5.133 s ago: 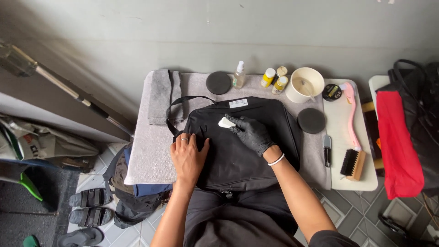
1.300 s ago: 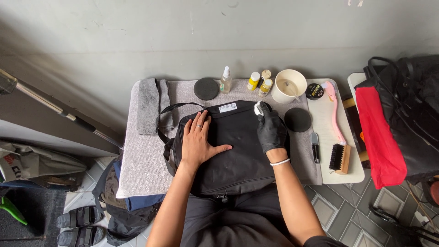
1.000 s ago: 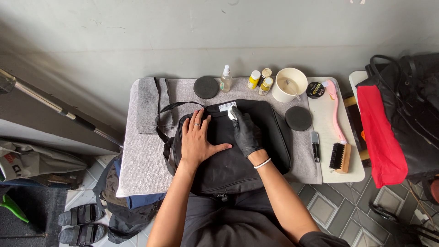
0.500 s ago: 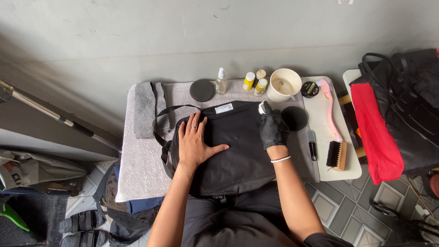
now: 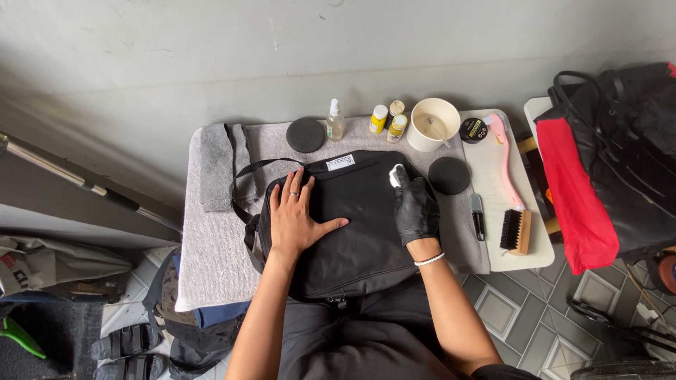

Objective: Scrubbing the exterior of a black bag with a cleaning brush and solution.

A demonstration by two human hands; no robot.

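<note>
Since half a second ago, little is changing: right hand (image 5: 416,209), black-gloved, is staying at the upper right edge of the black bag (image 5: 352,232), fingers closed on a small white cloth (image 5: 398,176). Left hand (image 5: 294,219), bare, is lying flat with fingers spread on the bag's left half. Bag is resting on a grey towel (image 5: 211,253); black round pad (image 5: 448,175) is sitting just right of the bag.

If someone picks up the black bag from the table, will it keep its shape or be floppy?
Probably floppy: the black bag looks like soft fabric, lying flat under the bare left hand, and its strap curls loosely on the grey towel. It would likely sag when lifted. It seems unlikely to slide easily on the towel.
</note>
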